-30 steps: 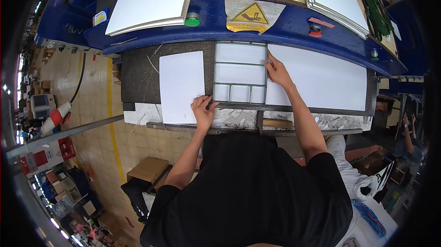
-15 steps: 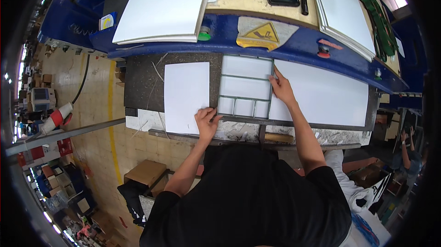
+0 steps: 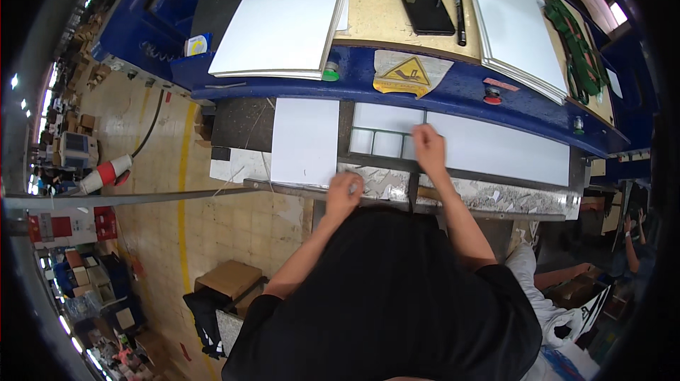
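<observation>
A flat frame of thin green-edged dividers [image 3: 387,129] lies on the dark bed [image 3: 243,124], its far part hidden under the blue beam. White shows through its compartments. At the frame's near right corner is my right hand [image 3: 430,150], fingers curled and smeared by motion, so its grip is unclear. My left hand [image 3: 344,192] hovers at the bed's scuffed near strip [image 3: 386,183] with fingers closed; anything inside them is hidden. A white sheet [image 3: 306,141] sits left of the frame, and a longer white sheet [image 3: 499,141] extends to its right.
Across the bed runs the blue beam [image 3: 340,97] with a yellow warning sign [image 3: 407,75]. On the shelf behind are a left white stack [image 3: 283,16], a right white stack [image 3: 511,30], a phone [image 3: 425,4], a marker [image 3: 460,18] and a green strap [image 3: 572,48].
The bed has slid away from me under the beam, carrying the frame and sheets. Both hands have come off the frame's edges. The view has shifted slightly.
</observation>
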Demonstrator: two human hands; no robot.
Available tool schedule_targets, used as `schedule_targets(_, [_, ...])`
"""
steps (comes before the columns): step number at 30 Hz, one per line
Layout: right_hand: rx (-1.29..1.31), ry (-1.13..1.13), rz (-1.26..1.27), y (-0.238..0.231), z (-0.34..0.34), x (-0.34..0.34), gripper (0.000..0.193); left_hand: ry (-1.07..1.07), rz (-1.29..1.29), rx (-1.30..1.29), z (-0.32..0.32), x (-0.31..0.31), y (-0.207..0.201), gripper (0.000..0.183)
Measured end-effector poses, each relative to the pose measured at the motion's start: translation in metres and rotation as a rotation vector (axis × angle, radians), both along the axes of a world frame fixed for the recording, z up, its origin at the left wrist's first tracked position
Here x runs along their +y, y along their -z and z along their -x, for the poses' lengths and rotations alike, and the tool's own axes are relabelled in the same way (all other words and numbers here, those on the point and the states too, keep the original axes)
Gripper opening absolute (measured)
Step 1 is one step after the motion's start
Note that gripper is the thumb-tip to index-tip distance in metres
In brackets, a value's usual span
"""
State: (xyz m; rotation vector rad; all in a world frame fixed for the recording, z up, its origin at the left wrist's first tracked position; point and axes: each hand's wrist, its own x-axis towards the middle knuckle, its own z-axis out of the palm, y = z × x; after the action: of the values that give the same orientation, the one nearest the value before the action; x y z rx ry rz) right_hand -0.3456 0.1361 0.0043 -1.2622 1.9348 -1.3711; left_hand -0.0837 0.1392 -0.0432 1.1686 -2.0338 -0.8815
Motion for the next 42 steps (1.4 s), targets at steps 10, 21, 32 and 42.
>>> schedule_targets(10, [0.239, -0.289, 0.501, -0.106, -0.109, -0.161, 0.031, 0.077, 0.225, -0.199, 0.079, -0.022, 0.009, 0.018])
schedule_targets(21, [0.412, -0.028, 0.142, 0.022, -0.045, 0.054, 0.019, 0.208, 0.153, -0.402, 0.082, -0.038, 0.010, 0.043])
schedule_targets(32, [0.827, 0.171, -0.233, 0.052, 0.051, 0.141, 0.065, 0.056, 0.480, -0.469, 0.082, -0.020, 0.005, 0.042])
schedule_targets(42, [0.842, 0.226, -0.389, 0.042, 0.048, 0.134, 0.053, 0.049, 0.378, -0.570, 0.089, -0.024, -0.003, 0.044])
